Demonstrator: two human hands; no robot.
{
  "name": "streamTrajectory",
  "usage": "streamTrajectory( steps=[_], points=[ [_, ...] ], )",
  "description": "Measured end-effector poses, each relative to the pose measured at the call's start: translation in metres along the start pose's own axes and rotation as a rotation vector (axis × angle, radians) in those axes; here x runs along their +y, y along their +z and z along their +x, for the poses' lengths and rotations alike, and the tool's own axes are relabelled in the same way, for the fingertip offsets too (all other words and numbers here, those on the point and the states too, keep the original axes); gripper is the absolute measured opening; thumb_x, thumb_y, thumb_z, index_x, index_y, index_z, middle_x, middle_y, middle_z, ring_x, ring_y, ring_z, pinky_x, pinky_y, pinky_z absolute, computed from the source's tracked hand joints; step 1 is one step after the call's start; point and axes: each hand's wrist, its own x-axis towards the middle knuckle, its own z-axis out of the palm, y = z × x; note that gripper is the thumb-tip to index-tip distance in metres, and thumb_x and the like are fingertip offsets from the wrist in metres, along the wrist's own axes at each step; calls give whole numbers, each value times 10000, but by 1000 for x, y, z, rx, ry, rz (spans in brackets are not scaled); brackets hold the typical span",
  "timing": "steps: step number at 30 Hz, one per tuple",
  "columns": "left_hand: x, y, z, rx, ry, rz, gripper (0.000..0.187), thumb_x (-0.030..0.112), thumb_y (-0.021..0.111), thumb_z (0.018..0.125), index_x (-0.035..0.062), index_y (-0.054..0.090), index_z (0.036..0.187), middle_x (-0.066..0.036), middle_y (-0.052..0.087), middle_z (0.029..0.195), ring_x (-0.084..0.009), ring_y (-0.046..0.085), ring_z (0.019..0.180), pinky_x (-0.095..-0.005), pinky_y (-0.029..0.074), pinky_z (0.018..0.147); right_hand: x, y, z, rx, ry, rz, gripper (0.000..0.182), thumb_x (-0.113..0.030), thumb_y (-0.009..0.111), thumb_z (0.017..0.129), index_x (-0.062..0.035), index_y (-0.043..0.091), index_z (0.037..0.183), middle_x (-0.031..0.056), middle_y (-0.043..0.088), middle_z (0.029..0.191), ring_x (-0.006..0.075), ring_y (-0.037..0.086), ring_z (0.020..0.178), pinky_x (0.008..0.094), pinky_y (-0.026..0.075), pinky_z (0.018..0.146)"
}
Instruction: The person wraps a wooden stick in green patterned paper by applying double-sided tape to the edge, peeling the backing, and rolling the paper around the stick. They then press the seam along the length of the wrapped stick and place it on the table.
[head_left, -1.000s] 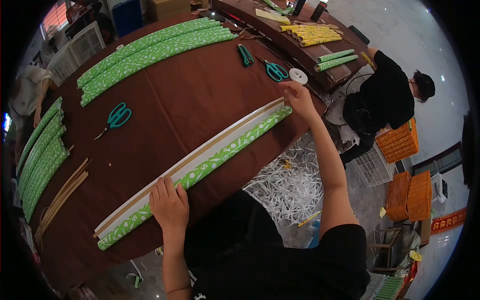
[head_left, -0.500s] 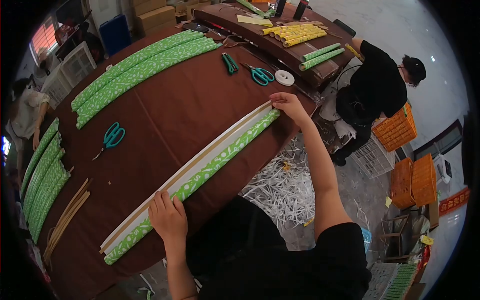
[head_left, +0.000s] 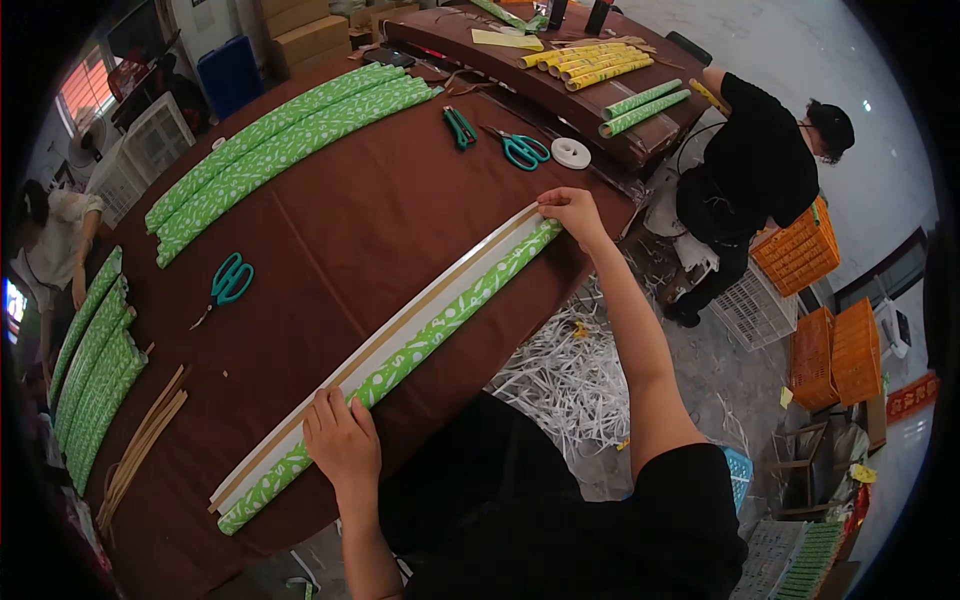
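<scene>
A long roll of green wrapping paper with white print [head_left: 420, 345] lies diagonally before me, its white inner edge showing. Along that white edge runs a narrow tan strip [head_left: 400, 315]. My left hand [head_left: 342, 437] rests over the near part of the roll, fingers curled across it and holding it down. At the far end, the fingertips of my right hand [head_left: 570, 213] pinch together at the end of the tan strip; the exact grip is partly hidden.
Teal scissors [head_left: 231, 280], more scissors [head_left: 524, 151], a cutter [head_left: 460, 128], a white tape roll [head_left: 571, 153], loose tan strips [head_left: 145, 445] and finished green rolls [head_left: 290, 150] lie on the brown-covered table [head_left: 300, 310]. Paper shreds [head_left: 565, 390] cover the floor. A co-worker [head_left: 755, 160] bends at right.
Both hands keep their places on the roll. The right fingertips have shifted very slightly left, and the view has moved a little.
</scene>
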Motion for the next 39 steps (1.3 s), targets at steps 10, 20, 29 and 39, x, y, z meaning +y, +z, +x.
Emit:
streamTrajectory(
  steps=[10, 20, 29, 39],
  points=[
    [1, -2, 1, 7, -2, -31, 254, 195, 524, 926, -10, 597, 1058, -145, 592, 1077, -302, 576, 969, -407, 466, 818, 7, 5, 5, 15, -102, -60, 152, 19, 688, 781, 16, 703, 932, 38, 697, 843, 99, 626, 756, 238, 490, 703],
    [1, -5, 2, -16, -56, -77, 285, 247, 603, 850, 10, 598, 1008, -126, 603, 980, -291, 580, 893, -397, 474, 775, 17, -3, 12, 8, -451, -629, 116, 2, 596, 841, 21, 668, 930, 117, 681, 818, 154, 651, 763, 311, 509, 695],
    [0, 10, -9, 242, -61, -69, 313, 271, 611, 853, -29, 631, 939, -156, 606, 1022, -276, 565, 959, -369, 467, 848, 14, -17, 43, -305, -650, -1125, 219, -61, 496, 871, -43, 687, 975, 194, 659, 995, 393, 616, 955, 452, 500, 807],
    [1, 16, -9, 266, -36, -66, 306, 273, 592, 867, -26, 641, 910, -158, 606, 1030, -276, 553, 980, -362, 436, 895, -71, 32, -24, -279, -724, -1369, 231, -121, 531, 835, -71, 718, 961, 179, 556, 1208, 363, 502, 1152, 469, 422, 966]
  ],
)
